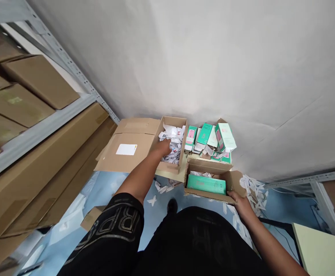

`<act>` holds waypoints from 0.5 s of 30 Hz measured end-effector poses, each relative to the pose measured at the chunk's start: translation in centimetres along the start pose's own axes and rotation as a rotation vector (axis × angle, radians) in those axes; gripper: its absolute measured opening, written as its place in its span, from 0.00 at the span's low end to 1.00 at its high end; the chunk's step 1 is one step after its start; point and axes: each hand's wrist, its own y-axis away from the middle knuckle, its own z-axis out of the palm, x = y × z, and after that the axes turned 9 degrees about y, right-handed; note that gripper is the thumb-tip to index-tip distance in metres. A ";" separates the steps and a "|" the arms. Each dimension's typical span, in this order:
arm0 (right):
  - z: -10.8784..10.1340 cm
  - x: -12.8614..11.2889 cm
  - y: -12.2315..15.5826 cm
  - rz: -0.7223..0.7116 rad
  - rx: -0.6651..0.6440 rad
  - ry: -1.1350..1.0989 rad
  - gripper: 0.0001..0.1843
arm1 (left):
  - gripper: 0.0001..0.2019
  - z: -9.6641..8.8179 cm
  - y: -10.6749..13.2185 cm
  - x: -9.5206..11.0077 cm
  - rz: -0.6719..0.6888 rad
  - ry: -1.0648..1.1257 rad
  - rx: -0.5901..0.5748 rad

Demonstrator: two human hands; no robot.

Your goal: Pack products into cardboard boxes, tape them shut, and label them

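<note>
My left hand point(163, 147) reaches into an open cardboard box point(173, 122) filled with crumpled white papers point(174, 140); its fingers are buried among the papers, so I cannot see what they hold. My right hand point(240, 203) grips the near right corner of a smaller open cardboard box point(210, 165), which holds a flat green package point(206, 184). Behind that box lies a pile of green and white product boxes point(213, 140) against the wall.
A flat closed carton with a white label point(126, 149) lies left of the paper-filled box. Metal shelving point(41, 128) with large cartons stands at the left. White paper scraps point(253, 188) litter the blue floor. A pale green tabletop point(319, 249) is at the lower right.
</note>
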 end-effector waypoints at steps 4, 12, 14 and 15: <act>3.0 -0.9 1.7 0.033 0.104 0.006 0.17 | 0.44 0.7 -4.1 -1.4 0.017 -0.043 -0.096; 8.2 -2.4 4.2 0.199 0.216 -0.012 0.19 | 0.16 0.2 -4.7 -3.5 0.253 -0.110 -0.141; 8.7 -2.7 4.6 0.207 0.228 -0.050 0.18 | 0.16 -0.6 -3.7 -4.2 0.292 -0.108 -0.102; 8.9 -2.9 4.7 0.202 0.229 -0.059 0.17 | 0.16 -1.1 -3.3 -4.6 0.305 -0.104 -0.080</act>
